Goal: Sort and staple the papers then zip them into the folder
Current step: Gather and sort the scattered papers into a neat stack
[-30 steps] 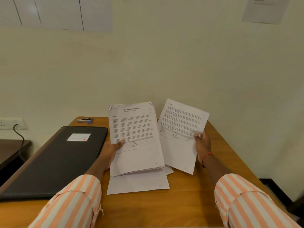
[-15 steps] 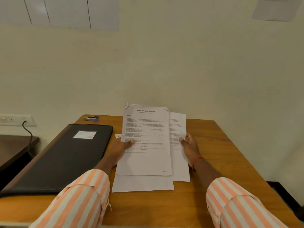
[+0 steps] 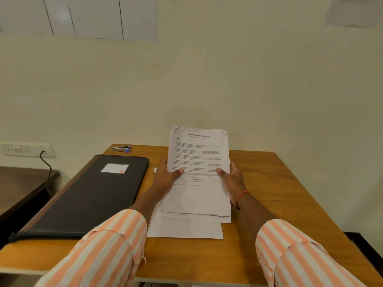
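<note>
Two hands now on one stack | worktop (image 3: 290, 204): folder (image 3: 93, 193) closed at left | papers (image 3: 199, 148) raised mid-worktop, separate right sheet merged in | left hand (image 3: 165, 179), right hand (image 3: 233, 179) grip pinching stack's sides | stapler (image 3: 122, 149) at back, stapling nears.

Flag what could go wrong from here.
The stack held by the left hand and right hand has staggered bottom edges, so a staple might bind it crooked. A loose sheet lies on the table beneath and could be left out. The stapler sits at the far edge; reaching it one-handed may let sheets slip.
</note>
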